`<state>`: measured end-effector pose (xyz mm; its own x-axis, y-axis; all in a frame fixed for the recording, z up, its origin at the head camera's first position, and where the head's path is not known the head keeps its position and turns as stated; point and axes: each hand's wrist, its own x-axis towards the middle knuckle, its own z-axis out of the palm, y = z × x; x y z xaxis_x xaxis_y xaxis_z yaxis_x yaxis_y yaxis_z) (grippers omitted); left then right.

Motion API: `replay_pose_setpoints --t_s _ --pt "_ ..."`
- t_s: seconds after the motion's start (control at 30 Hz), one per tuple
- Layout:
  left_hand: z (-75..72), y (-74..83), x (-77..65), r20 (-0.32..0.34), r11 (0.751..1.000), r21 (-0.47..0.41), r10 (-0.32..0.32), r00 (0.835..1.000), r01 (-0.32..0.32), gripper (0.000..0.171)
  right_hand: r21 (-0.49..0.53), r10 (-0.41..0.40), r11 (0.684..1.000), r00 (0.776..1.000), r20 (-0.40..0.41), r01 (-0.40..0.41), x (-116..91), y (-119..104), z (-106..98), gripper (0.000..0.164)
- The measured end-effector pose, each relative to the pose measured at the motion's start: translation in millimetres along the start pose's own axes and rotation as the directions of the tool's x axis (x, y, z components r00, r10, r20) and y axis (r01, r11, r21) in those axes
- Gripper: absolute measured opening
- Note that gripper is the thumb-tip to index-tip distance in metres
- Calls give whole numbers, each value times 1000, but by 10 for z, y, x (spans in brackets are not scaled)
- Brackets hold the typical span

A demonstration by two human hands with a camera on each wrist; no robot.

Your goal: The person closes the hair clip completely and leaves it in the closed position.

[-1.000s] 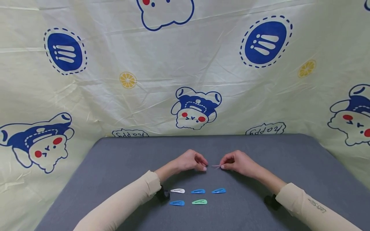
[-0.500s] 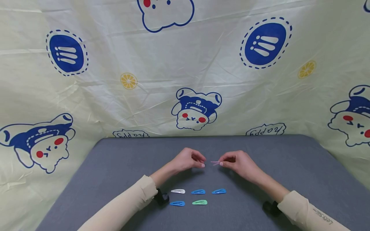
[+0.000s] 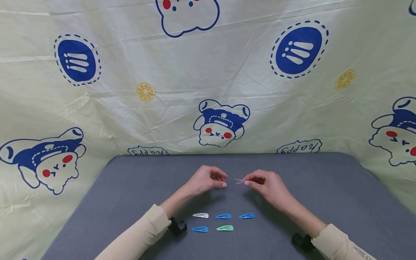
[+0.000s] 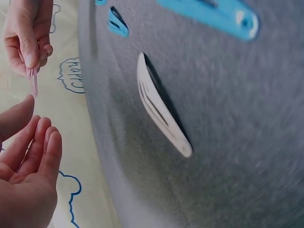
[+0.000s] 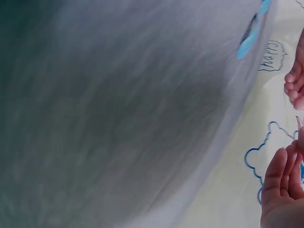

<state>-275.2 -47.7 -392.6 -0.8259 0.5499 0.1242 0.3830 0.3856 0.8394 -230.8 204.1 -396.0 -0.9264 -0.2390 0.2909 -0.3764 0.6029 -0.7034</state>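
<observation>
A pink snap hair clip (image 3: 239, 181) is pinched between the thumb and fingers of my right hand (image 3: 268, 186), its free end sticking out to the left. In the left wrist view that pink clip (image 4: 33, 83) points down from the fingertips. My left hand (image 3: 208, 179) faces it across a small gap, thumb and fingers apart and nothing between them. Nearer me on the grey table (image 3: 156, 180) lie a white clip (image 3: 200, 215), two blue clips (image 3: 223, 216) (image 3: 246, 216) in the same row, then another blue clip (image 3: 199, 229) and a green clip (image 3: 225, 228).
A pale curtain (image 3: 175, 72) with printed bears and blue shapes hangs behind the table's far edge. Black wrist bands (image 3: 177, 226) (image 3: 303, 242) sit at both cuffs, the left one just beside the clips.
My left hand has drawn back to the left, away from the pink clip. My right hand, still pinching the clip, has shifted slightly left. The clips on the table have stayed put.
</observation>
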Motion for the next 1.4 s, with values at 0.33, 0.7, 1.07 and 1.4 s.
replay_pose_setpoints --t_s 0.33,0.7,1.07,1.4 --pt "16 92 -180 -54 999 -22 36 998 -37 25 31 4 1000 999 -44 -3 -118 -244 15 12" --pt "-36 288 -414 -91 998 -28 52 994 -55 28 -1 -15 1000 995 -100 15 -263 -506 32 15" --pt "-67 395 -665 -102 998 -63 10 995 -17 26 21 -62 998 987 -151 66 -431 -699 41 18" --pt "-74 523 -881 -87 994 -112 -21 996 12 25 40 20 999 988 -153 -14 -639 -923 39 17"
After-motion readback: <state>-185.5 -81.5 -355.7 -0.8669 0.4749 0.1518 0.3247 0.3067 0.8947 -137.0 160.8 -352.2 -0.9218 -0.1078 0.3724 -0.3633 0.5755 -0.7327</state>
